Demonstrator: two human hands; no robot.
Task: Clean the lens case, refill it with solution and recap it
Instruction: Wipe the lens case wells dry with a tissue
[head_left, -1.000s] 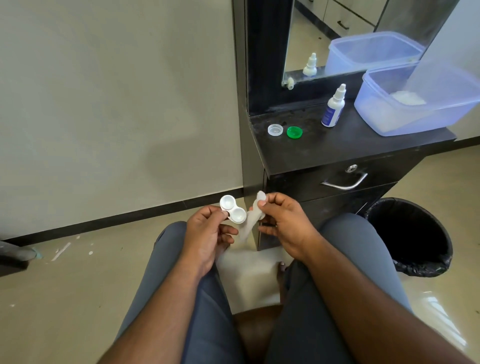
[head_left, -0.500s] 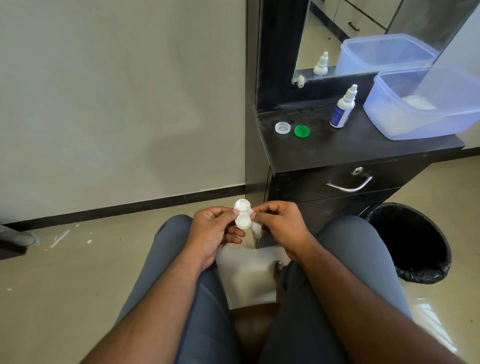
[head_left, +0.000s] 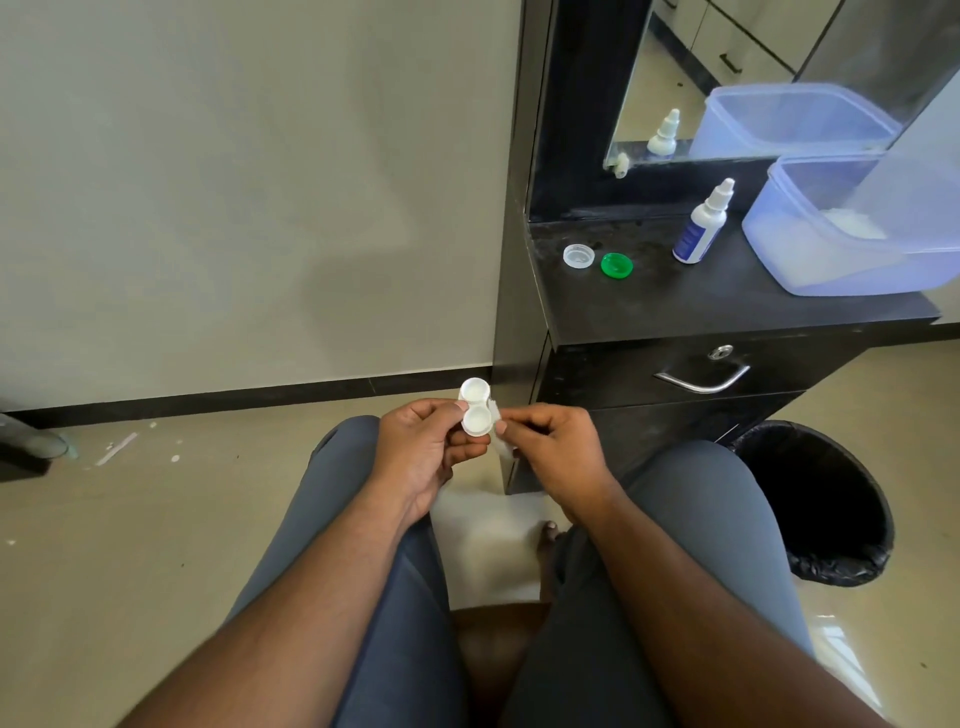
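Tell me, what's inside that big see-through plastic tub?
Inside the clear bluish plastic tub on the black counter sits something white, maybe tissue. The frosted walls blur the rest.

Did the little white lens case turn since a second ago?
Yes. The lens case lay slantwise before; now its two cups stand one above the other, lined up with the dresser's edge.

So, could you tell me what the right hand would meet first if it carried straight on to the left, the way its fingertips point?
Most likely the lens case held by the left hand; the right hand, pinching a tissue, is right beside it.
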